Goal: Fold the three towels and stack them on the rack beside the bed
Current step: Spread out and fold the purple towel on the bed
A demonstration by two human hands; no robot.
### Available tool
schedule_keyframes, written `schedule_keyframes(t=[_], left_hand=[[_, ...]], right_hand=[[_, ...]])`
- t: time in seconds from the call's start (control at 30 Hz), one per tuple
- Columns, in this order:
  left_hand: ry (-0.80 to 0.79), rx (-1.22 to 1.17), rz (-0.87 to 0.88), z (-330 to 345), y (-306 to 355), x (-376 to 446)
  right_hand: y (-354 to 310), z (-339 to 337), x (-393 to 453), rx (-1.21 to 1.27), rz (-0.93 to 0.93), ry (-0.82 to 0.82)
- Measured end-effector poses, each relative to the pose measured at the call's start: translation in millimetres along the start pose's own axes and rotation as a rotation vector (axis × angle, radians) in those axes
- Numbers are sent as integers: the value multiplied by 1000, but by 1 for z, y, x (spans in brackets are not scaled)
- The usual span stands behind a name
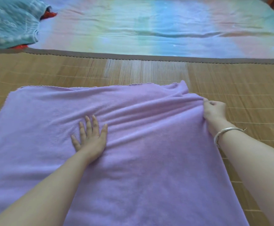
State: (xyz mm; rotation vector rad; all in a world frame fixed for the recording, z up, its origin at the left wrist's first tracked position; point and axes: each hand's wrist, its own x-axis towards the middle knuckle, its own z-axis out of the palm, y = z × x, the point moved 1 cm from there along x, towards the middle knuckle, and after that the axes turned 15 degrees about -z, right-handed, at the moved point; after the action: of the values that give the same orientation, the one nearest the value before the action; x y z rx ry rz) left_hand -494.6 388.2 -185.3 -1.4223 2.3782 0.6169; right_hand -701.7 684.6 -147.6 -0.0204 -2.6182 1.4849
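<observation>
One purple towel under left hand, right hand pinching edge.

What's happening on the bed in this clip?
A person is working on a purple towel spread on a bamboo mat. The left hand presses flat on the middle of the towel, fingers straight, while the right hand pinches the towel's right edge, bunching wrinkles toward it. No fold is visible yet. A teal patterned cloth lies at the far left on a pastel sheet. No rack is in view.

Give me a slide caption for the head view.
Left hand presses the purple towel flat; right hand pinches its edge.
</observation>
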Motion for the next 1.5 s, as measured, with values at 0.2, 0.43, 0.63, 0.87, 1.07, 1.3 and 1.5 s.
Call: schedule_keyframes(t=[0.2, 0.43, 0.63, 0.87, 1.07, 1.3, 1.5], left_hand=[[83, 90, 20, 1, 3, -6], [81, 179, 327, -5, 84, 9], [1, 265, 382, -5, 136, 33], [0, 233, 288, 10, 138, 40], [59, 276, 256, 16, 141, 36], [149, 451, 206, 10, 156, 11], [17, 201, 686, 45, 186, -95]], right_hand=[[6, -2, 0, 89, 206, -106], [0, -6, 34, 126, 350, -271], [-10, 21, 58, 9, 240, -442], [-9, 52, 88, -124, -126, -118], [-1, 48, 81, -226, -157, -225], [-11, -26, 7, -127, 30, -584], [15, -100, -85, -176, 202, -862]])
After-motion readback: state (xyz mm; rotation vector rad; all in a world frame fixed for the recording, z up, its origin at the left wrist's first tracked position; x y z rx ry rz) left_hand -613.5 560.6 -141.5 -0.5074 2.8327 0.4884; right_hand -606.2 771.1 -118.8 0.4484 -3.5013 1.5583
